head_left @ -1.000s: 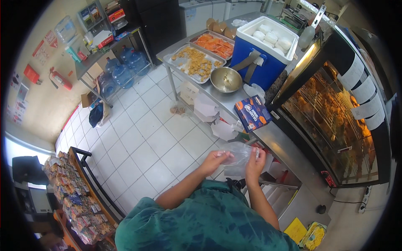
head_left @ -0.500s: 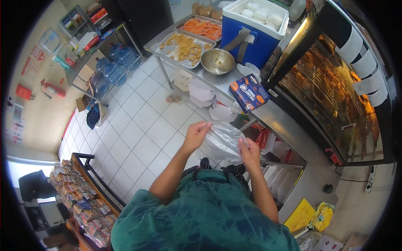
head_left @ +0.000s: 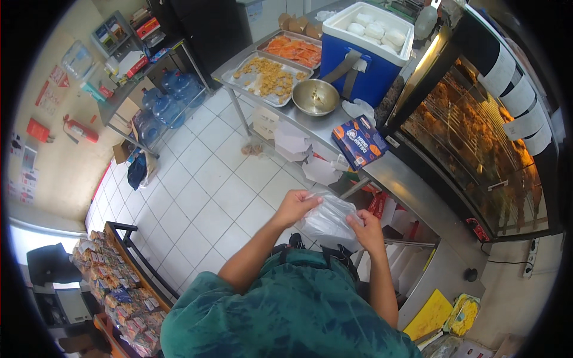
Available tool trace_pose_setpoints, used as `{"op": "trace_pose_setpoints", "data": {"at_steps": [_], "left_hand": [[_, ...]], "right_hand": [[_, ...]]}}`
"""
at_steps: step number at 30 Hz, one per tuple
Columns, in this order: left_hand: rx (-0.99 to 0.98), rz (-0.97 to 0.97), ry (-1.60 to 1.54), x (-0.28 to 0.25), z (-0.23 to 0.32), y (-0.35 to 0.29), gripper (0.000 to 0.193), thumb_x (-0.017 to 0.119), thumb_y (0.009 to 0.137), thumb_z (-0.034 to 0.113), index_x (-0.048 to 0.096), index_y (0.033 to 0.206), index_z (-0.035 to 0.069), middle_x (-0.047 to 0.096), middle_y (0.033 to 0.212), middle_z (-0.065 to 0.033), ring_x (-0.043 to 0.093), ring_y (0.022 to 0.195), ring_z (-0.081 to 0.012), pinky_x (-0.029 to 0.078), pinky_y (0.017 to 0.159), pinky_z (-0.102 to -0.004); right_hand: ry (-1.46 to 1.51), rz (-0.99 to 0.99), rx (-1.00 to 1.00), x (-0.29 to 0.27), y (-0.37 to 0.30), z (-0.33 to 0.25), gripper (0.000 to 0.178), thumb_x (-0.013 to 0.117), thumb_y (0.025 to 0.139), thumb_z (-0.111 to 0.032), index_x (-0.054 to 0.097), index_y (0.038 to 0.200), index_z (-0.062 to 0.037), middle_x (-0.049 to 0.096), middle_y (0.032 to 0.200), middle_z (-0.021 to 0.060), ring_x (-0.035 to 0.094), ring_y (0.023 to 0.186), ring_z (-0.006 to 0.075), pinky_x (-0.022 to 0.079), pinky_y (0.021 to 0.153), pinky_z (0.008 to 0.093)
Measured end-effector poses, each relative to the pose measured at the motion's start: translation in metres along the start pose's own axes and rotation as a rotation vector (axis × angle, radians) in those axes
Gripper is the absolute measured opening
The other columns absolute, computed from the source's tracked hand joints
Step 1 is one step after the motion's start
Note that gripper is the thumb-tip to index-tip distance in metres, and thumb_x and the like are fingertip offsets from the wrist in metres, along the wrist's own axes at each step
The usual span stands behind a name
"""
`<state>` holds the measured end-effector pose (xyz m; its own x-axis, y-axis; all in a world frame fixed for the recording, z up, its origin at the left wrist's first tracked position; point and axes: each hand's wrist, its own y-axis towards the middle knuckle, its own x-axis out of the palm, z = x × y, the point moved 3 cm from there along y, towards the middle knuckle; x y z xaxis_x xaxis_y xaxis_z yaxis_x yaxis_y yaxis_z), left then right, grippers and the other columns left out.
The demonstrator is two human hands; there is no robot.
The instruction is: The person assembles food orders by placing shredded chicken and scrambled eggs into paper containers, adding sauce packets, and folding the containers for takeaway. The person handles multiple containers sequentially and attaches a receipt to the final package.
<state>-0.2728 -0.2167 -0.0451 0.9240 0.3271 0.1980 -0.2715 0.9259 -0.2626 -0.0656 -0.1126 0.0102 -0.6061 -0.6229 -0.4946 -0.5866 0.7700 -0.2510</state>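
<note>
A translucent plastic bag (head_left: 329, 219) is stretched between my two hands in front of my body. My left hand (head_left: 298, 206) pinches its upper left edge, and my right hand (head_left: 366, 230) grips the opposite edge with thumb and fingers. Whether the bag's mouth is parted I cannot make out. Just beyond my hands, a blue and orange printed box (head_left: 359, 142) lies on the steel counter (head_left: 412, 194). Behind that box stands a metal bowl (head_left: 315, 97) with a few bits of food at its bottom.
A tray of golden fried pieces (head_left: 268, 77), a tray of orange food (head_left: 292, 51) and a blue cooler (head_left: 364, 65) with white bundles stand on the counter. To the right is a lit glass food warmer (head_left: 471, 143). Packaged goods (head_left: 122, 292) fill a rack at left.
Both hands have moved slightly down and to the right in view, with the bag still between them. The surroundings have shifted a little as my head moved.
</note>
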Motion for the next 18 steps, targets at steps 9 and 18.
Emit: {"op": "trace_pose_setpoints", "data": {"at_steps": [9,18], "left_hand": [[0.121,0.119,-0.145,0.031,0.002,-0.011,0.017,0.062,0.09,0.019,0.061,0.079,0.005,0.053,0.061,0.0048,0.046,0.053,-0.0031,0.038,0.051,-0.0202],[-0.132,-0.066,-0.214,0.036,0.013,-0.027,0.019,0.066,0.087,0.022,0.056,0.077,0.009,0.056,0.065,0.0029,0.048,0.057,-0.0025,0.036,0.051,-0.0179]], "right_hand": [[-0.098,0.482,-0.398,0.012,-0.031,-0.047,0.042,0.075,0.074,-0.023,0.056,0.105,-0.0025,0.056,0.098,0.0129,0.055,0.084,0.0235,0.045,0.071,0.0333],[0.206,-0.074,-0.286,0.063,-0.024,-0.037,0.02,0.067,0.083,-0.019,0.058,0.078,-0.0025,0.048,0.055,-0.0001,0.04,0.051,0.005,0.033,0.046,0.024]]}}
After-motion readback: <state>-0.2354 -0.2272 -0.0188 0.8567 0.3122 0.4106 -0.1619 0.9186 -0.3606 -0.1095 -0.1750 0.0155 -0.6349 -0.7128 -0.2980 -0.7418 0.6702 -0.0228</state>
